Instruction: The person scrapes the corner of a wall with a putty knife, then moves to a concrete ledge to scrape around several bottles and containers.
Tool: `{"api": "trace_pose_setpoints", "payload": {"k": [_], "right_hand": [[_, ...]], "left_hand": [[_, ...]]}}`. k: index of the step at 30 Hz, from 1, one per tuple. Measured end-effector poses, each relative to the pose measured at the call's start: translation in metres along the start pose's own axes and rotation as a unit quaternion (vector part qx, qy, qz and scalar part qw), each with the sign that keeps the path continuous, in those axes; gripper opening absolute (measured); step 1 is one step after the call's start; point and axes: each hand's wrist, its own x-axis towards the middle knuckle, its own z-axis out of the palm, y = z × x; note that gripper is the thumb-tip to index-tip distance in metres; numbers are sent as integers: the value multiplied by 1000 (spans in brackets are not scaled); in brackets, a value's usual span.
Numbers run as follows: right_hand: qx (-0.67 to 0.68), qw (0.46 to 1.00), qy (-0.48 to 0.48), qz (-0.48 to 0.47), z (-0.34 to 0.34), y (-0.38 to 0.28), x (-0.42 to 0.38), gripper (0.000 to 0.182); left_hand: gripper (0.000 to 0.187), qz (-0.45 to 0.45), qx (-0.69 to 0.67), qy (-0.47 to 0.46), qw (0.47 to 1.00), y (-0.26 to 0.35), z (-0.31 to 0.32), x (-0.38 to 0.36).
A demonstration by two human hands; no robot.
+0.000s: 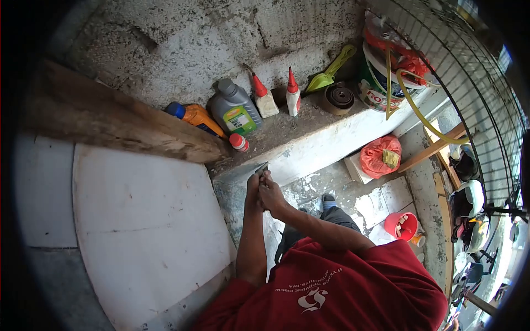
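My left hand point(253, 191) and my right hand point(270, 194) are pressed together in front of the ledge corner. Both sets of fingers are closed around a small flat greyish piece point(261, 169), whose pointed end sticks out above them. I cannot make out exactly what it is. Nearest to the hands, a small red-capped bottle point(239, 142) sits on the ledge point(265, 144). Behind it stand a grey bottle point(234, 107), an orange bottle with a blue cap point(197, 117) and two red-nozzled glue bottles point(265, 99) point(293, 96).
A brown coiled roll point(339, 98), green scoop point(326, 76) and large bucket point(381, 83) line the ledge. A wooden beam point(127, 118) and white panel point(149, 220) are at left. On the floor are a red bag point(378, 157) and red pail point(393, 225); wire rack point(469, 83) at right.
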Motion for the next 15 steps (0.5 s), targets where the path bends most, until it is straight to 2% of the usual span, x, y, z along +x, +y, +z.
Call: {"api": "trace_pose_setpoints", "payload": {"k": [3, 4, 5, 6, 7, 8, 9, 10, 11, 12, 14, 15], "right_hand": [[42, 998, -2, 39, 14, -12, 2, 18], [42, 998, -6, 40, 14, -15, 1, 17], [42, 998, 51, 17, 14, -38, -15, 16], [-119, 981, 0, -156, -6, -24, -3, 15], [-268, 908, -47, -320, -35, 6, 23, 14], [-250, 916, -61, -309, -47, 10, 36, 11], [-64, 990, -48, -114, -38, -12, 20, 10], [29, 999, -12, 4, -31, -25, 6, 10], [65, 997, -13, 35, -28, -25, -1, 10], [89, 995, -18, 49, -22, -20, -4, 12], [136, 987, -85, -11, -21, 4, 12, 15], [136, 987, -89, -9, -23, 12, 18, 15]], "left_hand": [[25, -15, 118, -39, 992, 22, 2, -4], [25, -13, 84, -24, 996, 18, 4, 1], [25, -11, 47, -7, 999, 3, 3, 13], [24, 13, 127, -34, 991, -30, -30, 55], [23, 41, 204, -57, 976, -62, -61, 97], [21, 6, 104, -54, 993, -58, -61, 100], [20, -27, -6, -54, 998, -61, -51, 105], [18, -66, -124, -45, 989, -70, -44, 105], [17, -75, -74, -103, 989, -33, -23, 63], [18, -92, -103, -103, 985, -21, -18, 46], [18, -97, -86, -71, 989, -6, -14, 36], [19, -78, -65, -47, 994, -1, -9, 33]]}}
